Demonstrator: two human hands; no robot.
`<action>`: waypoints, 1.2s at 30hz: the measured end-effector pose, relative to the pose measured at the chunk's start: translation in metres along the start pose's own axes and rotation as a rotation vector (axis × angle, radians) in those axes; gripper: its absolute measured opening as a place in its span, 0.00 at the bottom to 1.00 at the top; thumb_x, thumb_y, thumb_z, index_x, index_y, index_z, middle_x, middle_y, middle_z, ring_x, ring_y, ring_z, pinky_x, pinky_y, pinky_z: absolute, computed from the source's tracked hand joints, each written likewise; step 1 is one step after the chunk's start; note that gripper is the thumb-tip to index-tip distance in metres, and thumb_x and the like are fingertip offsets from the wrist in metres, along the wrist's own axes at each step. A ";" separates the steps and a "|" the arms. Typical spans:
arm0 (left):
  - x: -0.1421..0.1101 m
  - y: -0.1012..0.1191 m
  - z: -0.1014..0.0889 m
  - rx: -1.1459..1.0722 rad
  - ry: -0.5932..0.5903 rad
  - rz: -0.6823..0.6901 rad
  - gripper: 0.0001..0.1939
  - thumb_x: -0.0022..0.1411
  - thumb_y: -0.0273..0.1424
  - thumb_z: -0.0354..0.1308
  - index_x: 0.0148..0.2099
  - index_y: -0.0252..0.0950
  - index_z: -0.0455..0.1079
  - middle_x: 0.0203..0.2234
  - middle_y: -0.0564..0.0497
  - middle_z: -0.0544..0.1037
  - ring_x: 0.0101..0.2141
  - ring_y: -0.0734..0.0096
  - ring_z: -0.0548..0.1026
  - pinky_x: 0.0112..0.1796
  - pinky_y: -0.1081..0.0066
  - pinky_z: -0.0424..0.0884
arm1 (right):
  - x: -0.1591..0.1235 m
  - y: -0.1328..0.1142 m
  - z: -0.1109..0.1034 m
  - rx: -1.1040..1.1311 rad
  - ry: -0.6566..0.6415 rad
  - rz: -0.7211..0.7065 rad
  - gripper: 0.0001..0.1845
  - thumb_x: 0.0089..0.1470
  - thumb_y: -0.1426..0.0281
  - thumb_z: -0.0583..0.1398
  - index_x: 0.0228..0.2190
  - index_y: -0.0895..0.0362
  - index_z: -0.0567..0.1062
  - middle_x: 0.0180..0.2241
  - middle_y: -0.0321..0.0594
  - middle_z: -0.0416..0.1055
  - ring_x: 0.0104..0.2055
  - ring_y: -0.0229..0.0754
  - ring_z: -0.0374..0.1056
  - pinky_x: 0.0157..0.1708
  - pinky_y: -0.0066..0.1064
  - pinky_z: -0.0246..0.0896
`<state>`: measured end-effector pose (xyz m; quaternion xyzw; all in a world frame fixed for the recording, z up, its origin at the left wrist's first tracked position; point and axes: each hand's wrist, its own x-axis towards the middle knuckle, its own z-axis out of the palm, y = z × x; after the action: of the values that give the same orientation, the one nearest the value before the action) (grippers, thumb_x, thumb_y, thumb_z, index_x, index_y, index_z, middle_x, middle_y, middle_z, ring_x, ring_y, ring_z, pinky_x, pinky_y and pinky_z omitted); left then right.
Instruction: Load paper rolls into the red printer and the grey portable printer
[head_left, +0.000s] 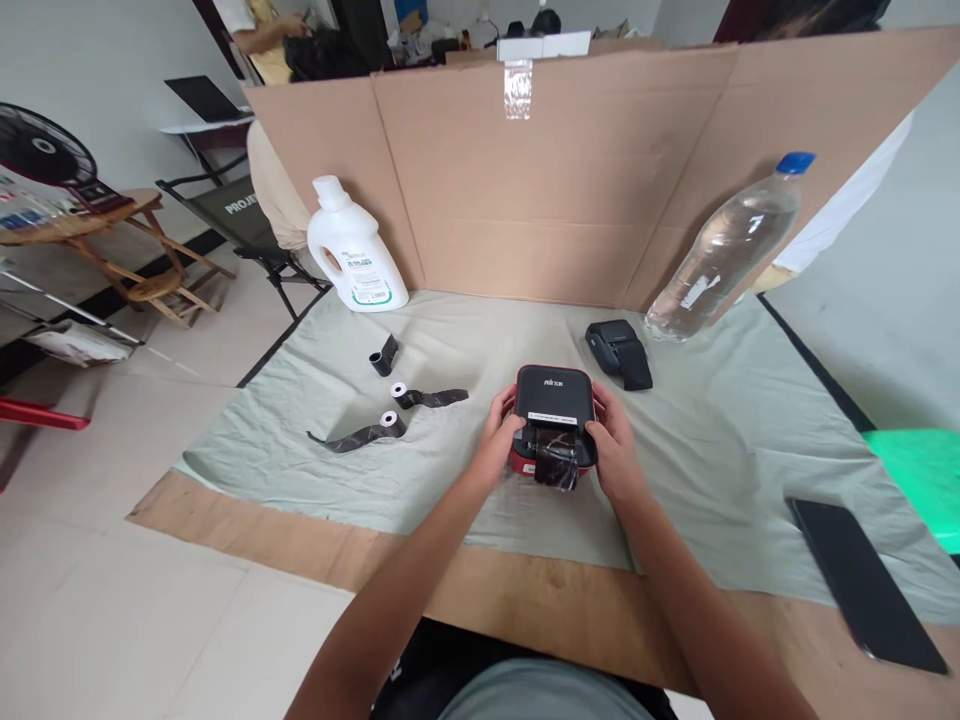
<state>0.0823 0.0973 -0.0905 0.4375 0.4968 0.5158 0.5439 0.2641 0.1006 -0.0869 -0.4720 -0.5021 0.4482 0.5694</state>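
Note:
A small black-and-red label printer rests between my hands over the cloth. A dark, shiny strip hangs out of its front slot. My left hand is closed on the printer's left side, thumb near its front corner. On the opposite side, my right hand grips the printer in the same way. To the left lie a black roll with its tail loose, a second such roll and a small black roll standing on end. Behind my right hand sits another black device with a dark strip.
A cardboard panel stands across the back. Against it lean a white jug and a large clear bottle with a blue cap. A black phone lies at the front right. A green object stands beyond the table's right edge.

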 end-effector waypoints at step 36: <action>0.153 -0.006 -0.007 0.036 0.332 0.296 0.26 0.71 0.31 0.47 0.68 0.40 0.64 0.67 0.54 0.67 0.68 0.67 0.62 0.67 0.68 0.56 | 0.123 0.050 0.055 -0.162 -0.199 -0.177 0.43 0.51 0.52 0.64 0.65 0.52 0.65 0.64 0.44 0.66 0.69 0.55 0.57 0.63 0.50 0.61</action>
<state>0.0719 0.2484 -0.1105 0.4244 0.5191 0.6458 0.3653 0.2195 0.2336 -0.1149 -0.4237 -0.6303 0.3986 0.5141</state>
